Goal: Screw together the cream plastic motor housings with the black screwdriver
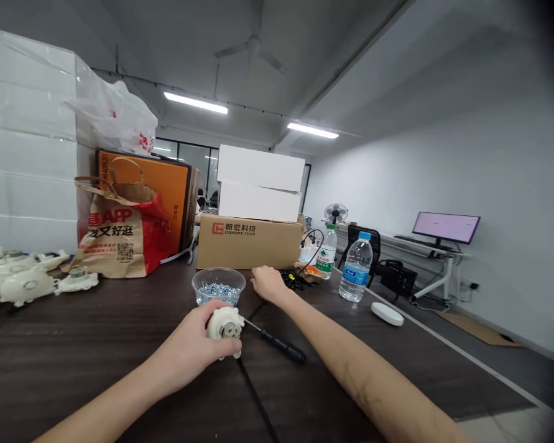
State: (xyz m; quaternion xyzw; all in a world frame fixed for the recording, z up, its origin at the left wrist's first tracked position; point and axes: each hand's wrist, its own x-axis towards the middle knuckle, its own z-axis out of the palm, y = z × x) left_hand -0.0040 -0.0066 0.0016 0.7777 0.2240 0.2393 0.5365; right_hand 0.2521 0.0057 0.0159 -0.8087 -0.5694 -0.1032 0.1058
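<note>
My left hand (pixel 203 335) grips a cream-white plastic housing (pixel 221 320) with a small round metal motor set in it, its end turned toward me. My right hand (pixel 270 284) is stretched forward to the foot of the cardboard box, beside a heap of small black parts (pixel 293 280). Its fingers are curled, and whatever they hold is hidden. Just behind the housing stands a clear plastic tub (pixel 219 277) of small silvery screws (pixel 218 292). Between my arms a screwdriver (pixel 284 346) with a black handle lies on the table, its shaft pointing at the housing.
More white housings (pixel 30 283) lie at the left, near a paper bag (pixel 120 231) and stacked white boxes (pixel 30 147). The cardboard box (pixel 249 243) bounds the back. Two water bottles (pixel 356 267) and a white lid (pixel 386 314) stand right. A black cable (pixel 258 400) crosses the front.
</note>
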